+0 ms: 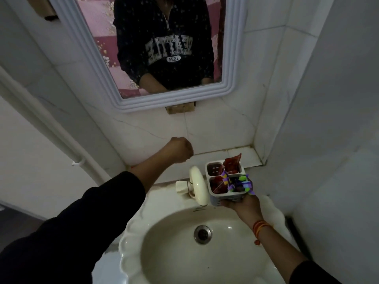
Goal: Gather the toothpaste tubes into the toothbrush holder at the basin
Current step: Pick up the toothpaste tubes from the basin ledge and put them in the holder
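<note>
A cream basin fills the lower centre of the frame, its drain near the middle of the bowl; a cream tap stands at the basin's back rim, just left of the holder; white marbled tiles cover the wall behind, and a narrow tiled ledge runs along the wall's foot at centre right; a white-framed mirror hangs in the upper centre, showing a dark sweatshirt; a white pipe slants down the left side.

The left hand is raised at the frame's centre, above the tap, fingers curled into a fist with nothing visible in it; its dark sleeve is pushed up the forearm. The right hand reaches in from the lower right, a red thread at the wrist, fingers cupped under and around the base of the holder; the holder sits above the basin's right back rim, whether resting on it I cannot tell. It has four compartments; red tubes stand in the far right and near left ones, purple tubes fill the near right, and the far left shows only its perforated floor.
</note>
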